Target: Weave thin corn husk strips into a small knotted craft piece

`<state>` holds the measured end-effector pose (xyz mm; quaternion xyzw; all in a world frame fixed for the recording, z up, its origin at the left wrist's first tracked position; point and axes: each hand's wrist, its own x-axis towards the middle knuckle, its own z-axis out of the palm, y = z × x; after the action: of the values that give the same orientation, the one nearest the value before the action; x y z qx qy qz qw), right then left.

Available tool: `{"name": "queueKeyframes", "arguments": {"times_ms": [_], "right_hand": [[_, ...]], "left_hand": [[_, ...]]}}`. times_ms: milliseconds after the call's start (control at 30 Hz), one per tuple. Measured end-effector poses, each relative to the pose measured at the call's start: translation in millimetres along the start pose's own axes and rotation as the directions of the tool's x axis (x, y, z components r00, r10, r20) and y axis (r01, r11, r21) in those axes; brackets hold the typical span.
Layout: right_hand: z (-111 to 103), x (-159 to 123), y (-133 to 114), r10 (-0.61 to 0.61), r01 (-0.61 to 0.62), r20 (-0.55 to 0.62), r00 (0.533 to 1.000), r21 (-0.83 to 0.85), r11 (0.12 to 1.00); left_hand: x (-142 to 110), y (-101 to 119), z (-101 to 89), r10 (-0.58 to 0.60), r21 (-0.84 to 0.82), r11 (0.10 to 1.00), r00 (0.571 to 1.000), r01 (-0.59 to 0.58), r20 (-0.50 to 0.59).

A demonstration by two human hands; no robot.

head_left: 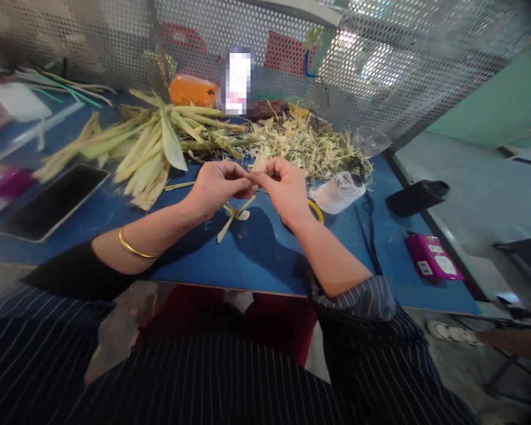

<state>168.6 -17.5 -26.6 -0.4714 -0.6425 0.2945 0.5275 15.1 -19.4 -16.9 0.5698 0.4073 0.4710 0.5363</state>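
Note:
My left hand (219, 186) and my right hand (285, 186) meet fingertip to fingertip above the blue table, both closed in a pinch. A pale strip of dried corn husk (259, 162) rises between the fingertips; its lower part is hidden by the fingers. Below my left hand, several narrow husk pieces (233, 219) join in a small figure, and I cannot tell whether they hang or lie on the table. Behind my left hand lies a bundle of long corn husks (146, 144). Beyond my right hand is a heap of shredded husk scraps (301, 144).
A white mesh-wrapped bundle (338, 193) and a yellow tape ring (316, 211) sit beside my right wrist. At left lies a dark phone (55, 203). A black case (418, 198) and a purple tissue pack (433, 257) are at right. A perforated metal screen (380, 65) and orange pack (193, 91) stand behind.

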Motion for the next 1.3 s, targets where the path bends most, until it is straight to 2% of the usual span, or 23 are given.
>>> {"name": "queueKeyframes", "arguments": {"times_ms": [100, 200, 333, 633, 833, 900, 1067, 1167, 1300], "right_hand": [[-0.8, -2.3, -1.4, -0.05, 0.048, -0.03, 0.998, -0.085, 0.995], [-2.8, -3.0, -3.6, -0.071, 0.07, -0.013, 0.997, -0.099, 0.993], [-3.5, -1.3, -3.4, -0.063, 0.064, 0.013, 0.998, -0.077, 0.995], [-5.4, -0.7, 0.3, -0.134, 0.121, -0.04, 0.99, -0.234, 0.965], [-8.8, 2.5, 1.1, -0.164, 0.16, -0.021, 0.986, -0.125, 0.979], [-10.9, 2.0, -2.3, -0.251, 0.253, 0.03, 0.967, -0.169, 0.953], [-12.1, -0.9, -2.3, -0.432, 0.464, 0.17, 0.886, -0.362, 0.809], [-10.1, -1.5, 3.8, -0.47, 0.506, 0.191, 0.862, -0.386, 0.771], [-8.9, -2.3, 7.5, -0.475, 0.508, 0.186, 0.86, -0.388, 0.769]], "left_hand": [[0.2, -1.1, 0.6, 0.01, -0.014, 1.0, 1.0, -0.01, -0.019], [0.6, -1.6, 0.2, 0.01, -0.011, 1.0, 0.999, -0.01, -0.04], [0.8, -2.4, 0.0, -0.023, -0.007, 1.0, 1.0, 0.022, -0.022], [-0.1, -1.0, 2.7, -0.065, -0.031, 0.997, 0.998, 0.065, -0.018], [6.5, -2.0, -6.3, -0.167, -0.14, 0.977, 0.985, 0.161, -0.032], [8.3, -2.3, -9.0, -0.185, -0.189, 0.966, 0.982, 0.176, -0.031], [8.5, -2.8, -9.5, -0.227, -0.267, 0.938, 0.974, 0.22, 0.003], [7.0, -1.8, -7.4, -0.283, -0.311, 0.908, 0.959, 0.279, 0.032], [6.0, 0.8, -6.0, -0.34, -0.345, 0.876, 0.939, 0.337, 0.056]]}}
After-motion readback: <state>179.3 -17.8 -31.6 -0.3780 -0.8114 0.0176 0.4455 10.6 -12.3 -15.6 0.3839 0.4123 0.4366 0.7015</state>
